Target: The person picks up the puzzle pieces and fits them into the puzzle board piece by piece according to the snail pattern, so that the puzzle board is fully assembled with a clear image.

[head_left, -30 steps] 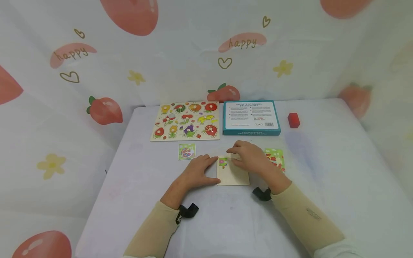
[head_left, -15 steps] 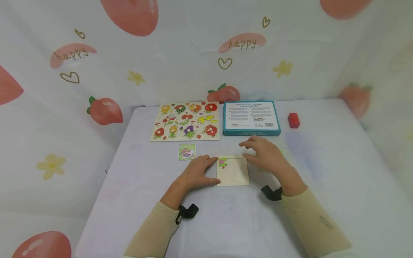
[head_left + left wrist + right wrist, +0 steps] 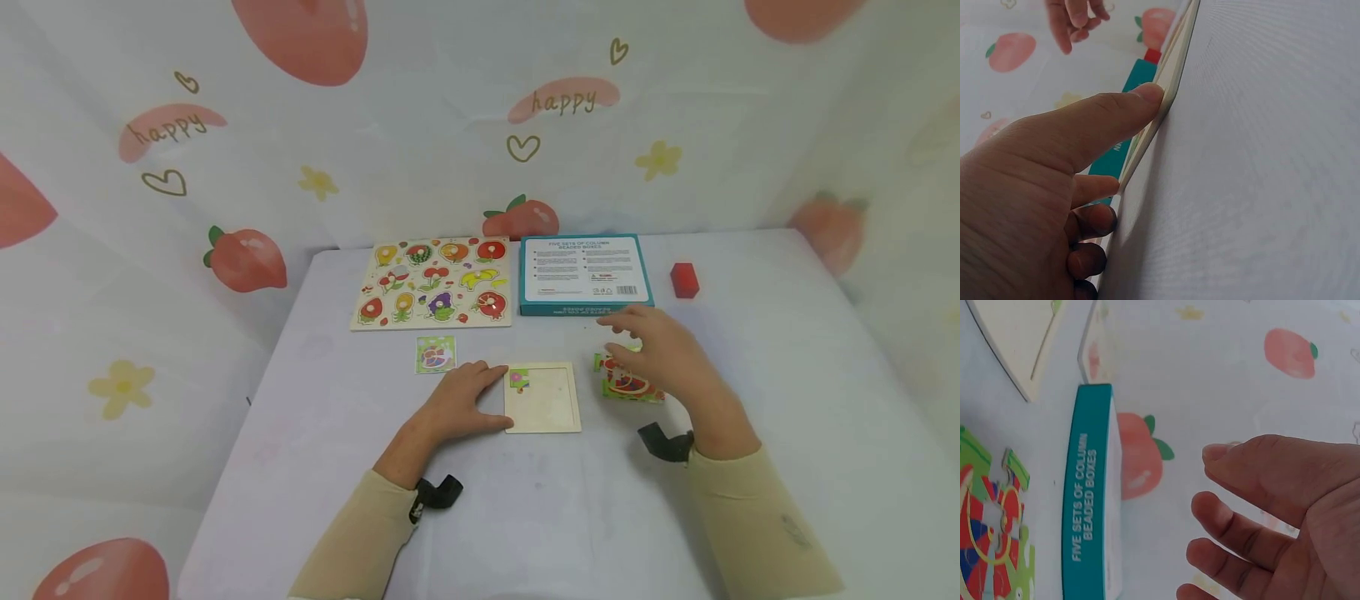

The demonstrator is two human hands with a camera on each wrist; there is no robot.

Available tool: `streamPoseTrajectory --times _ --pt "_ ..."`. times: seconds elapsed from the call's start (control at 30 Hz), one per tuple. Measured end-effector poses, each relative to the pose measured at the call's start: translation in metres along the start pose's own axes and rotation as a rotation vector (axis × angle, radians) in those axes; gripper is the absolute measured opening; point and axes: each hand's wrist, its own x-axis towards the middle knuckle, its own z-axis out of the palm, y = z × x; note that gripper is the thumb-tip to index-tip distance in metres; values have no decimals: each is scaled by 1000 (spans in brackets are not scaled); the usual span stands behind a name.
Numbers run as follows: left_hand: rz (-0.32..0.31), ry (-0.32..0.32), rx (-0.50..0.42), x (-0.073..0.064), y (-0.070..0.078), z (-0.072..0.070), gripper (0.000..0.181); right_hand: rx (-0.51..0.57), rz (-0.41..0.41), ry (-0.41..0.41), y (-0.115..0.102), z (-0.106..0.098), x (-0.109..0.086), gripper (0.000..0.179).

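At far left a white backdrop (image 3: pixel 56 333) printed with red fruit and yellow flowers hung beside a table (image 3: pixel 300 467) under pale cloth. Toward the back of the table lay a fruit board (image 3: pixel 420 287), a flat wooden panel bearing three rows of coloured fruit shapes. In front of it, nearer the person, lay a small square picture card (image 3: pixel 436 354) with a green border. The left hand (image 3: pixel 459 402), below a beige sleeve (image 3: pixel 352 533), was spread along the left edge of a square wooden tray (image 3: pixel 547 410): thumb on the near corner, index finger at the far one, the two stretched well apart, other fingers bent beyond the edge. The tray lay flat at mid-table, one puzzle piece (image 3: pixel 519 378), green with a pink flower, in its far left corner. Behind the tray, just right of the fruit board, a teal box (image 3: pixel 587 275) lay flat, its side lettered FIVE SETS OF COLUMN BEADED BOXES. Right of the tray, well short of the box, came a bunch of loose puzzle pieces (image 3: pixel 628 383) in red, green and blue. Above them hung the right hand (image 3: pixel 663 350), released, fingers loosely curved, thumb apart from fingertips. A red block (image 3: pixel 684 280) stood farthest right, near the box.
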Motion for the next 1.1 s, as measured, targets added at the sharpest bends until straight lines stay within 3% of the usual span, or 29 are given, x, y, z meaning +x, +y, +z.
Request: streamPoseTrajectory --times 0.47,0.77,1.1 --pt "2 3 3 0 -1 1 85 28 99 8 34 -15 -2 48" --pt "4 7 -11 -1 0 1 84 93 233 -85 64 -12 4 48" --pt "12 12 -23 -1 0 1 84 156 272 -166 86 5 10 45"
